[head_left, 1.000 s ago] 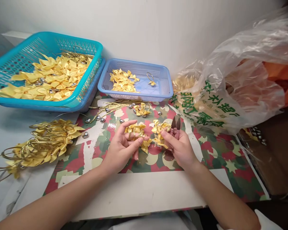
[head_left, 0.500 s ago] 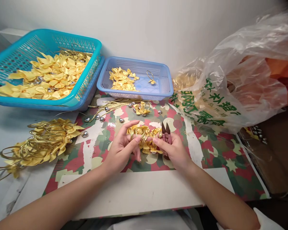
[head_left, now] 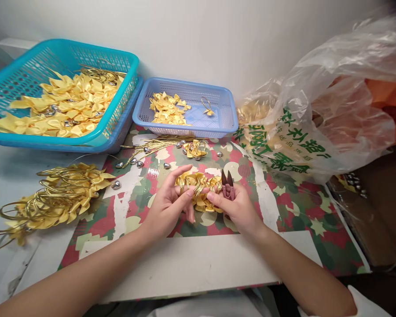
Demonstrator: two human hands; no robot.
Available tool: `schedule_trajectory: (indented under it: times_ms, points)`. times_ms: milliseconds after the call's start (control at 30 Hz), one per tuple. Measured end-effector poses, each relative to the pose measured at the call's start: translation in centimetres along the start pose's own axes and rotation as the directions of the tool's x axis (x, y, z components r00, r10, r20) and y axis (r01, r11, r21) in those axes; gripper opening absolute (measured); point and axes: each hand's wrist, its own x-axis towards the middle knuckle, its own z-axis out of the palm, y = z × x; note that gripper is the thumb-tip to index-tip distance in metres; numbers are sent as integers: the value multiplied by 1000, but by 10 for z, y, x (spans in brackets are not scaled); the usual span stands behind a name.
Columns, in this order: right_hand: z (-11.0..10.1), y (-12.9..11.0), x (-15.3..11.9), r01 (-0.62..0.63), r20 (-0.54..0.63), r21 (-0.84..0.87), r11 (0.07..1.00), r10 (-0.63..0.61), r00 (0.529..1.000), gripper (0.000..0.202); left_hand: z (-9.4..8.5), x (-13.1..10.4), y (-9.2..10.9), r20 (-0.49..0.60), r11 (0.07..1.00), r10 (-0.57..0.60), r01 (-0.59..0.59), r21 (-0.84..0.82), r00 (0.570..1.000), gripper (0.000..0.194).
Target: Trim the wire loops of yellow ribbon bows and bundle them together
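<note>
My left hand [head_left: 166, 202] has a bundle of gold wire rings with yellow ribbon bows [head_left: 203, 203] strung along its index finger. Its thumb presses against the near side of the rings. In my right hand [head_left: 242, 207] are small thread snips [head_left: 227, 185], blades pointing up and a little apart, while the thumb and fingertips touch the right end of the same bundle. Just beyond the hands lie a loose bow ring [head_left: 195, 149], silver heart-shaped bells [head_left: 166, 166] and a bunch of straight gold wires [head_left: 158, 143].
Left of my forearm rests a pile of finished-looking bow rings [head_left: 62, 193]. A turquoise basket [head_left: 95, 140] full of yellow bows stands at the back left, beside a smaller blue basket [head_left: 185, 131]. A clear plastic bag [head_left: 303, 114] with green lettering fills the right side.
The snips have shifted slightly left and turned a little in my right hand. That hand's thumb has slid a bit left along the rings; my left hand looks almost still.
</note>
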Motion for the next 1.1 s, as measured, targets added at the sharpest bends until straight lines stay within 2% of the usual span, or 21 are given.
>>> schedule_trajectory:
  times_ms: [333, 633, 933, 1100]
  points:
    - [0, -1, 0, -6, 5, -10, 1000, 6, 1000, 37, -7, 1, -8, 1, 990, -65, 64, -122, 998, 55]
    - [-1, -1, 0, -30, -6, 19, 999, 30, 1000, 35, -2, 1, -3, 7, 996, -61, 61, -58, 998, 69]
    - [-2, 3, -1, 4, -18, -16, 1000, -4, 1000, 30, 1, 0, 2, 30, 996, -78, 79, -28, 997, 82]
    - [-1, 2, -2, 27, -70, -95, 995, -33, 997, 43, -1, -2, 0, 76, 992, -104, 109, -66, 992, 84]
